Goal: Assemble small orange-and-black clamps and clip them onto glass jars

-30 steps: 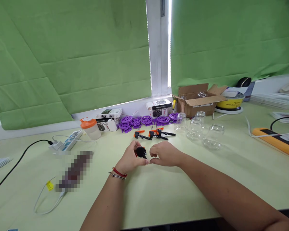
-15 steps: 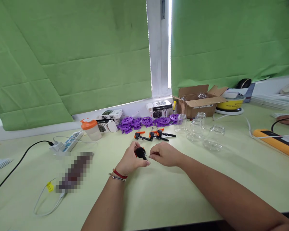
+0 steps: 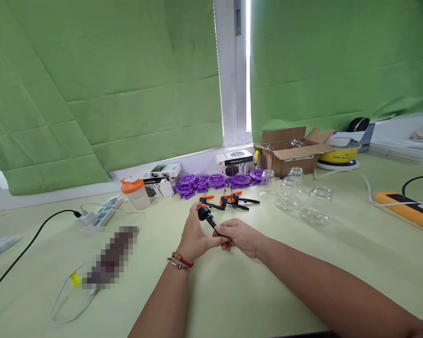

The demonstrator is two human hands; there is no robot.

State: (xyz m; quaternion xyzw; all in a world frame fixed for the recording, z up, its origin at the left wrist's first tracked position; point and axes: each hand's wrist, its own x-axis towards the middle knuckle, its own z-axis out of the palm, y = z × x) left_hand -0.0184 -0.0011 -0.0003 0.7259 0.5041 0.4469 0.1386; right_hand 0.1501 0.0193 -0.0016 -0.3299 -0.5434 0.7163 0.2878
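Note:
Between my hands is a black part with a round head and a long handle [image 3: 209, 218]; a small metal piece shows beside the handle. My left hand [image 3: 196, 237] is closed around it, fingers behind the round head and thumb near the handle's lower end. The fingers of my right hand [image 3: 240, 235] pinch that lower end, covering its tip. Just beyond my hands lie three similar black parts with orange levers [image 3: 229, 203]. Purple plastic wheel-shaped pieces [image 3: 216, 181] are piled behind them. Several clear jars [image 3: 288, 193] stand to the right.
Printed boxes [image 3: 233, 162] and an open cardboard box [image 3: 285, 164] line the back. An orange-lidded cup [image 3: 137, 195], white power strip [image 3: 108, 210] and pixelated dark object [image 3: 112, 258] are at left. An orange power strip [image 3: 403, 211] and a yellow container [image 3: 341, 154] are at right.
My right hand has closed on the handle's lower end, where it was apart before. The handle shows longer, the part having turned. A person's hand at the right edge has left the view.

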